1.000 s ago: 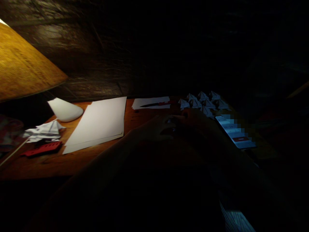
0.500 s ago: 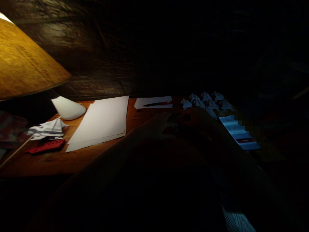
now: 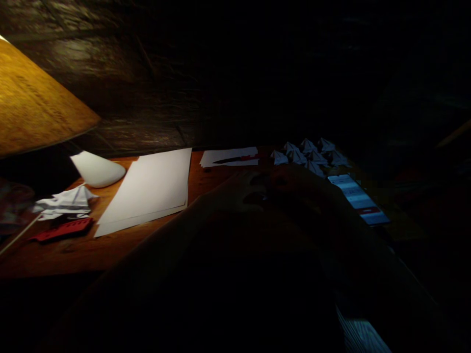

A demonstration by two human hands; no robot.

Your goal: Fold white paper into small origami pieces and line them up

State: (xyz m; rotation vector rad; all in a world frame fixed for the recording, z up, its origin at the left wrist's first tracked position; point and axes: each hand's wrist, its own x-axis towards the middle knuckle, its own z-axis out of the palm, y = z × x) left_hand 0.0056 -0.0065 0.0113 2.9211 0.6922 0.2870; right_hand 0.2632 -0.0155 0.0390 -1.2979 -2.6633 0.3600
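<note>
My left hand (image 3: 241, 190) reaches to the middle of the wooden table, deep in shadow. Close beside it on the right is my right hand (image 3: 290, 180), darker still. Their fingers come together in the gloom, and whatever lies between them is too dark to make out. Just beyond the hands, a knife (image 3: 233, 159) with a red handle rests on a small stack of white paper (image 3: 209, 158). Several folded paper shapes (image 3: 297, 156) stand in rows past my right hand.
A lit phone (image 3: 358, 198) lies right of my right forearm. Larger white sheets (image 3: 150, 184) cover the table's left part. Farther left are a lamp with a yellow-brown shade (image 3: 40, 98) and white base (image 3: 97, 170), crumpled paper (image 3: 68, 202) and a red object (image 3: 64, 229).
The view has shifted slightly, so table items appear a little farther left. Both hands stay close together at the table's middle; any finger movement is lost in the dark.
</note>
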